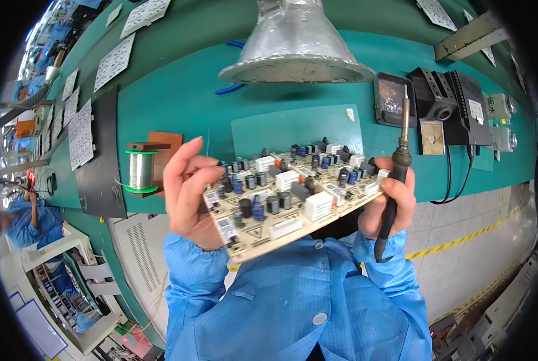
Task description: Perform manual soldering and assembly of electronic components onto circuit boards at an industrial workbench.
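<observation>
A pale circuit board (263, 236) is raised in front of my chest, component side up and slightly tilted. Capacitors, white blocks and other parts crowd its surface. My left hand (191, 201) is closed on its left end, thumb and fingers at the edge. At the right end, my right hand (401, 201) grips the board's edge while also holding a soldering iron (402, 159). The iron's black handle runs down past the palm, and its metal tip points up, away from the board. Some right-hand fingers are hidden behind the handle and board.
A metal fume hood (299, 54) hangs over the green bench. Left stands a solder spool (140, 170) on a brown holder. Back right are a black tray (395, 99), an iron stand (431, 90) and a station (468, 108) with cables. Blue-handled pliers (230, 89) lie behind the hood.
</observation>
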The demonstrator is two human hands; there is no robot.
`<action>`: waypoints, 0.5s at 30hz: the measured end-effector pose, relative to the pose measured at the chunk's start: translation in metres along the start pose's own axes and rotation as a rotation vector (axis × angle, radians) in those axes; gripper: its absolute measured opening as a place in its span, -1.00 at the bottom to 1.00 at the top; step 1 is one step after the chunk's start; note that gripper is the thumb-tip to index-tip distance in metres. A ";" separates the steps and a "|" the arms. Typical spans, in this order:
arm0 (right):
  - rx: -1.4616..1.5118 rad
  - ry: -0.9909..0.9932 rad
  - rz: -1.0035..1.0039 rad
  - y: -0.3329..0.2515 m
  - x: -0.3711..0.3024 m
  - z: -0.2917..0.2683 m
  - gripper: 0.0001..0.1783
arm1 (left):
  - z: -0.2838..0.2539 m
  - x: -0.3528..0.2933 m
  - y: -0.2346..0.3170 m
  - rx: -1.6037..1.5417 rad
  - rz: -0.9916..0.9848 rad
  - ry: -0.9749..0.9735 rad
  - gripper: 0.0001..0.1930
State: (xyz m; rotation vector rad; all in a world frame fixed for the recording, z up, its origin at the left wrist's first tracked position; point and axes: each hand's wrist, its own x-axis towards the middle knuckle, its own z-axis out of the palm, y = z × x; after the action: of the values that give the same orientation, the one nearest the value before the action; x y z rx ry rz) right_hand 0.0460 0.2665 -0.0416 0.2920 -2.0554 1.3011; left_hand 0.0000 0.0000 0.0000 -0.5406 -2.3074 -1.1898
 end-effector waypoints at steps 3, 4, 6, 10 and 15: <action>-0.008 0.031 -0.024 0.006 -0.003 -0.002 -0.73 | 0.009 0.006 0.008 -0.005 0.064 0.030 -0.61; -0.013 0.038 -0.024 0.005 -0.003 -0.001 -0.73 | 0.008 0.008 0.010 -0.002 0.076 0.025 -0.59; -0.019 0.045 -0.032 0.005 -0.003 0.000 -0.73 | 0.010 0.008 0.010 0.006 0.105 0.067 -0.57; -0.023 0.076 -0.032 0.007 -0.005 0.002 -0.69 | 0.013 0.011 0.018 0.001 0.134 0.093 -0.57; -0.038 0.089 -0.034 0.012 -0.008 -0.001 -0.69 | 0.017 0.015 0.025 -0.002 0.156 0.102 -0.60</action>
State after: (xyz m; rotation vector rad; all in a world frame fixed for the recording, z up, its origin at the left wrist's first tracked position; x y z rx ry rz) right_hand 0.0460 0.2714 -0.0548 0.2465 -1.9892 1.2316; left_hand -0.0027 0.0293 0.0164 -0.6329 -2.1375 -1.1189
